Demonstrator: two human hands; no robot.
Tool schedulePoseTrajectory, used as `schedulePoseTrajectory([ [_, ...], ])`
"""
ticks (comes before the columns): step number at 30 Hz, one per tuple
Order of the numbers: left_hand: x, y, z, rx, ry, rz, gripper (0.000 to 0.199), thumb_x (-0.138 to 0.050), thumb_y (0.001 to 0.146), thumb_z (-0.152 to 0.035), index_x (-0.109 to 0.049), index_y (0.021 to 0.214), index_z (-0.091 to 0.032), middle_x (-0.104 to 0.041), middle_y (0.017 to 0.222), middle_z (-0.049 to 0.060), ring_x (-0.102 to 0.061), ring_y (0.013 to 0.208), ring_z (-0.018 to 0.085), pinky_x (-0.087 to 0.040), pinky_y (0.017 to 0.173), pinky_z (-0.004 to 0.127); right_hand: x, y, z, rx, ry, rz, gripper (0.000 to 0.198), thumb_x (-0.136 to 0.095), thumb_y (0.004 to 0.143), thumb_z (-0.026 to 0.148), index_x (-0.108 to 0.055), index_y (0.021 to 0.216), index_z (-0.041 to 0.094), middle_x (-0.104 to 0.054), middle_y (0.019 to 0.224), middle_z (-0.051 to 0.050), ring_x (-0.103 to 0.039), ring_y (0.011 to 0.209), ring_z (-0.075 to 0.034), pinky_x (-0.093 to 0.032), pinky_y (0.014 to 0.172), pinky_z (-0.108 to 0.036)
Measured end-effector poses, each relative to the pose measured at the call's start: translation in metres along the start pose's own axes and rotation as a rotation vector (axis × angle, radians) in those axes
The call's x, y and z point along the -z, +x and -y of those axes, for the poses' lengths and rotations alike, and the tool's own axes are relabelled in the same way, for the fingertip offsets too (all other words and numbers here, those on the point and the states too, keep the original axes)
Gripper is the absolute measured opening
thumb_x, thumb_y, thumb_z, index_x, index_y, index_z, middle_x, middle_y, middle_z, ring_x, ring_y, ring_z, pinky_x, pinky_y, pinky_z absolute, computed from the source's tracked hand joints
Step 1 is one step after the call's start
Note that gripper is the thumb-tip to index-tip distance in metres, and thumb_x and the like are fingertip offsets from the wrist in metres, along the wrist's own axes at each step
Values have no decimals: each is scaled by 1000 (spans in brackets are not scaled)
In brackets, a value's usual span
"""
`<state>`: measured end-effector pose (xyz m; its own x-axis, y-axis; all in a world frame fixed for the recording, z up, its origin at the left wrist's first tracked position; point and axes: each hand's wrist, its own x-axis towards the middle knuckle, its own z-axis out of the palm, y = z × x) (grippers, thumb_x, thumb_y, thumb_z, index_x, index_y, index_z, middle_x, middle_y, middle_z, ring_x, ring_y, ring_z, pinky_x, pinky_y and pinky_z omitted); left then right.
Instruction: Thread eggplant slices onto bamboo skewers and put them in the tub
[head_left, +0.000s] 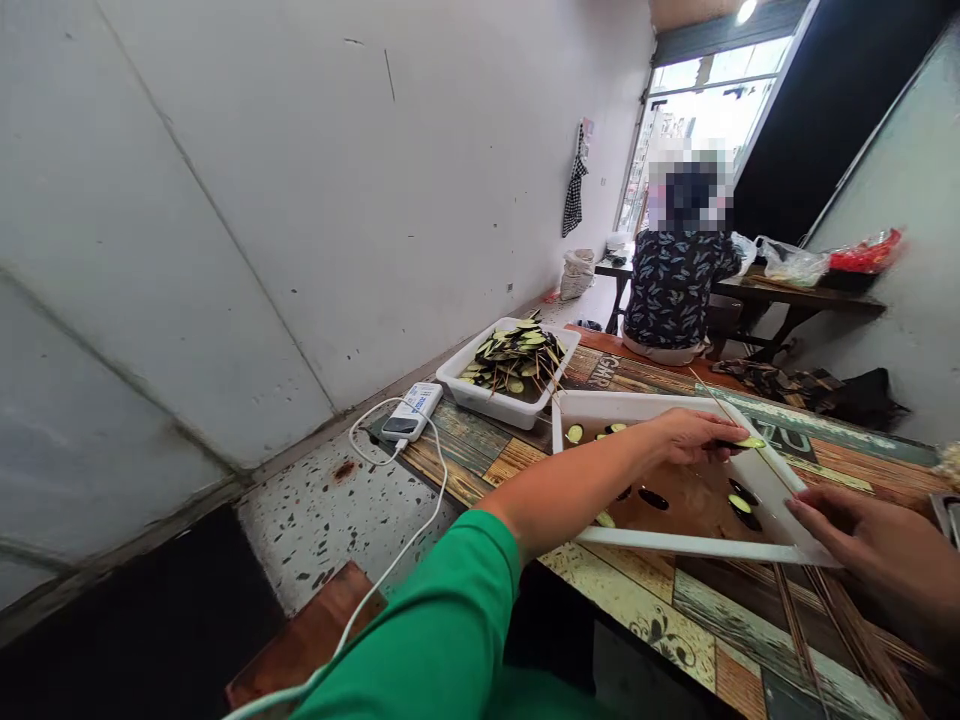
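Above a white tub [675,542] of brownish water, my left hand [691,436] pinches an eggplant slice [750,442] with pale flesh and dark skin. My right hand [862,530], at the tub's right corner, grips the lower end of a thin bamboo skewer [778,474]. The skewer slants up to the held slice and its tip shows beyond it; my fingers partly hide where they meet. Several loose eggplant slices [654,498] float in the water. A bundle of loose skewers [851,625] lies on the table below my right hand.
A second white tub [487,403] holds a heap of skewered eggplant [521,345]. Beside it lies a white power bank [412,410] with a cable [442,470] running toward me. A person [675,290] sits facing away at a far table. The wall [300,200] stands left.
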<state>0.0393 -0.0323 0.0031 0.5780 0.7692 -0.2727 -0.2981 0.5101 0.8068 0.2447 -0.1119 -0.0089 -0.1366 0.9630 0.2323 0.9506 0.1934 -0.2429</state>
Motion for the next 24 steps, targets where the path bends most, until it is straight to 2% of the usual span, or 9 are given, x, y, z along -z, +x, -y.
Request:
schedulePoseTrajectory([
  [1, 0, 0, 1, 13, 22, 28, 16, -62, 74, -3, -58, 61, -12, -57, 66, 1, -52, 60, 6, -40, 55, 20, 2, 2, 9, 25, 67, 41, 30, -52, 74, 51, -70, 82, 28, -71, 73, -8, -64, 61, -24, -45, 55, -34],
  [3, 0, 1, 3, 25, 45, 82, 11, -65, 71, -2, -61, 64, -11, -59, 67, 1, -54, 62, 7, -43, 59, 21, 4, 4, 25, 30, 175, -19, 39, -50, 76, 47, -69, 98, 21, -71, 77, -10, -63, 62, -24, -45, 58, -34],
  [4, 0, 2, 4, 13, 36, 84, 10, -67, 69, -2, -61, 66, -10, -60, 68, 2, -56, 64, 8, -45, 62, 22, 4, 4, 32, 12, 231, -71, 45, -46, 78, 45, -67, 104, 16, -69, 71, -10, -60, 56, -22, -45, 56, -34],
  [6, 4, 4, 5, -54, -26, -10, 12, -69, 66, 0, -61, 68, -9, -61, 68, 2, -58, 65, 9, -48, 69, 25, 3, 2, 44, -24, 315, -122, 52, -40, 81, 43, -64, 112, 9, -64, 58, -6, -54, 47, -19, -42, 50, -31],
  [9, 12, 4, 0, -164, -125, -259, 16, -67, 67, 4, -58, 65, -10, -61, 65, 2, -59, 64, 9, -49, 75, 26, 2, -6, 53, -85, 430, -185, 50, -43, 80, 41, -67, 108, 7, -61, 54, -3, -51, 45, -15, -39, 46, -26],
  [10, 15, 4, -3, -185, -150, -295, 16, -66, 67, 5, -58, 66, -9, -61, 65, 2, -59, 64, 9, -50, 75, 26, 2, -9, 54, -88, 462, -196, 48, -44, 79, 39, -68, 106, 8, -62, 57, -3, -52, 48, -14, -39, 47, -25],
  [15, 21, -4, -16, -219, -244, -316, 14, -63, 73, 2, -60, 78, -11, -65, 69, 4, -63, 65, 11, -53, 71, 28, -1, -22, 54, -65, 454, -170, 49, -47, 79, 40, -69, 111, 10, -60, 59, -1, -44, 46, -11, -34, 44, -22],
  [18, 20, -6, -18, -248, -273, -338, 11, -64, 73, 0, -59, 76, -10, -64, 68, 4, -64, 66, 11, -53, 71, 25, -1, -26, 53, -18, 438, -147, 51, -46, 81, 43, -67, 115, 11, -56, 54, 1, -40, 44, -10, -30, 43, -22],
  [24, 25, -2, -19, -278, -342, -375, 7, -62, 77, -3, -61, 74, -9, -65, 69, 4, -65, 68, 11, -54, 75, 27, 0, -28, 54, 11, 395, -116, 46, -45, 81, 38, -70, 111, 13, -62, 57, -1, -45, 46, -11, -34, 44, -22],
])
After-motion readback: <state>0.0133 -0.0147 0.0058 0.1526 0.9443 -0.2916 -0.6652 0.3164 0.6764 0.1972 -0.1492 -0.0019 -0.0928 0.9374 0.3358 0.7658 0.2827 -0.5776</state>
